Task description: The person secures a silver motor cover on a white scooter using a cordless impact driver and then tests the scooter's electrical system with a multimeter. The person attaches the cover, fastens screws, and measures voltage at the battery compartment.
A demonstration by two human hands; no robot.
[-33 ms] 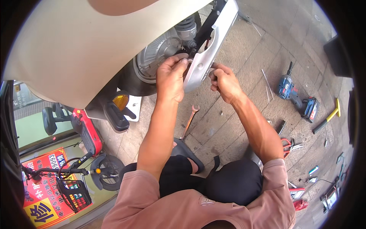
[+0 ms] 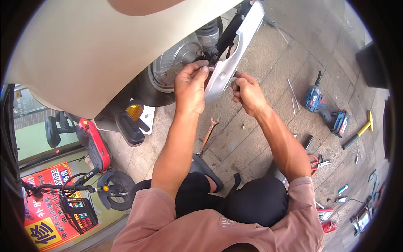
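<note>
A cream scooter (image 2: 84, 50) lies tilted in front of me, its rear wheel hub (image 2: 176, 63) showing. A long white side cover (image 2: 245, 35) runs along the wheel's arm. My left hand (image 2: 191, 86) grips the cover's lower end from the left, fingers against the hub. My right hand (image 2: 247, 92) pinches the same end from the right, fingers curled; whether it holds anything small there is hidden. A combination wrench (image 2: 208, 133) lies on the paving just below my hands, between my forearms.
On the paving to the right lie a blue cordless driver (image 2: 325, 109), a yellow-headed hammer (image 2: 357, 131), red-handled cutters (image 2: 314, 161), thin rods (image 2: 292, 94) and small parts. A red electric bike (image 2: 90, 147) stands at the left. My knees are at the bottom.
</note>
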